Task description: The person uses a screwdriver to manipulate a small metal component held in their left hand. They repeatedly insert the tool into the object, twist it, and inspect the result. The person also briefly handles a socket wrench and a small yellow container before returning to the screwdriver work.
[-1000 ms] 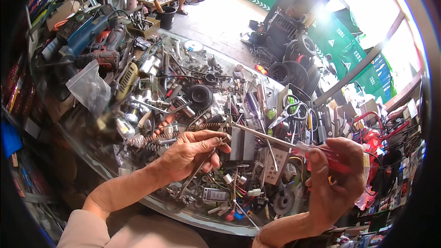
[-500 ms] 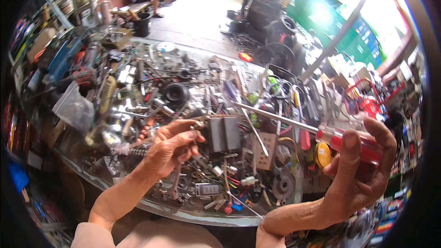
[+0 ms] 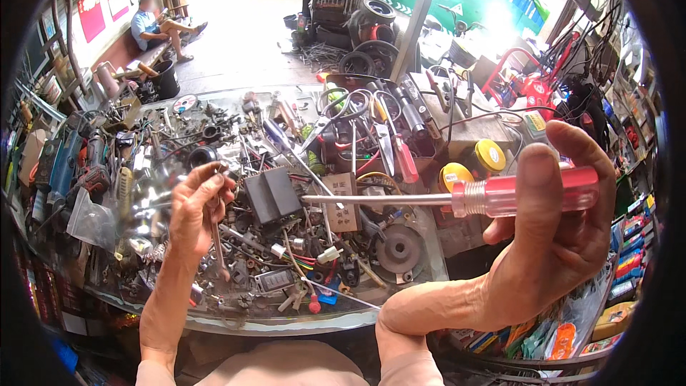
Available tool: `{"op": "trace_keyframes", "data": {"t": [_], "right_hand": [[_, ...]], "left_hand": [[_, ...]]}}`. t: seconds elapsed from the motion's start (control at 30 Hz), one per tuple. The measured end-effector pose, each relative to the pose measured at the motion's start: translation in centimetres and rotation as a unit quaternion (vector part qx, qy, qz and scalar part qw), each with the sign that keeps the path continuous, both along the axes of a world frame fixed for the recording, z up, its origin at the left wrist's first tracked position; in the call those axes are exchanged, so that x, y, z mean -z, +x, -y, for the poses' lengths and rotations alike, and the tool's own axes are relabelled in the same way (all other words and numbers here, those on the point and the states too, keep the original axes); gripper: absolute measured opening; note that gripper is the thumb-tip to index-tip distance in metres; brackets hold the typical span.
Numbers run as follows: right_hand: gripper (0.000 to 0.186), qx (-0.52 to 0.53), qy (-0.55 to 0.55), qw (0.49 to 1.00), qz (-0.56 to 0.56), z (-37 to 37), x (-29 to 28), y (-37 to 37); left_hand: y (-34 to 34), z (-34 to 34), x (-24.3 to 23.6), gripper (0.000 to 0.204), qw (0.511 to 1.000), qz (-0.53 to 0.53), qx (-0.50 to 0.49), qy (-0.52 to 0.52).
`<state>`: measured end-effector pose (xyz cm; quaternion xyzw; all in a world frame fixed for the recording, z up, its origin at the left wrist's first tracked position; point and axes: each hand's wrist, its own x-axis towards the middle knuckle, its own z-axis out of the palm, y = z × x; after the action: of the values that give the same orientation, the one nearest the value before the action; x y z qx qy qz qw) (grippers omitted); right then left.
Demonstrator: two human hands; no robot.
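My right hand [image 3: 550, 221] is raised at the right, curled around the clear red handle [image 3: 500, 196] of a long screwdriver. Its steel shaft [image 3: 379, 200] points left, and the tip appears beside a black finned box [image 3: 275, 196]. My left hand [image 3: 196, 204] is closed over the left half of the table, thumb and fingertips pinched together. A wrench [image 3: 217, 243] hangs down from its fingers. A small piece at the fingertips is too small to make out. Below the black box lie wires with white connectors [image 3: 329, 254] and a grey rectangular part [image 3: 275, 280].
A glass-topped table [image 3: 286, 325] is crowded with metal parts and tools. Yellow round tins [image 3: 490, 155], a red-handled screwdriver [image 3: 406, 163] and a toothed disc [image 3: 399, 248] lie on the right. Power tools [image 3: 93, 161] line the left. A person [image 3: 153, 25] sits far back left.
The view has swung right, so the table's things sit further left. The screwdriver, slanted before, is now nearly level. The wrench below my left hand leans the other way.
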<state>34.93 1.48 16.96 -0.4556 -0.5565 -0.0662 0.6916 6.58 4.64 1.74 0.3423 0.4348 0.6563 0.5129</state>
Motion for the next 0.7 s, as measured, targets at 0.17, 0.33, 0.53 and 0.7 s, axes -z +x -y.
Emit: {"op": "trace_keyframes", "data": {"t": [0.17,0.33,0.53,0.7], "right_hand": [[0.042,-0.016,-0.012,1.000,0.001,0.7,-0.1,0.7],[0.045,0.036,-0.024,0.998,-0.043,1.1,-0.1,-0.8],[0.047,0.001,-0.026,0.999,-0.046,1.2,-0.5,-2.6],[0.044,-0.091,-0.067,0.994,0.008,0.0,0.3,-3.9]], "left_hand": [[0.6,-2.2,0.1,0.017,0.998,-0.036,-0.023,0.044],[0.9,-1.8,0.7,0.019,0.990,-0.105,-0.065,0.069],[1.7,1.5,0.6,0.019,0.888,-0.410,-0.165,0.127],[1.4,1.9,1.3,0.014,0.789,-0.539,-0.204,0.214]]}}
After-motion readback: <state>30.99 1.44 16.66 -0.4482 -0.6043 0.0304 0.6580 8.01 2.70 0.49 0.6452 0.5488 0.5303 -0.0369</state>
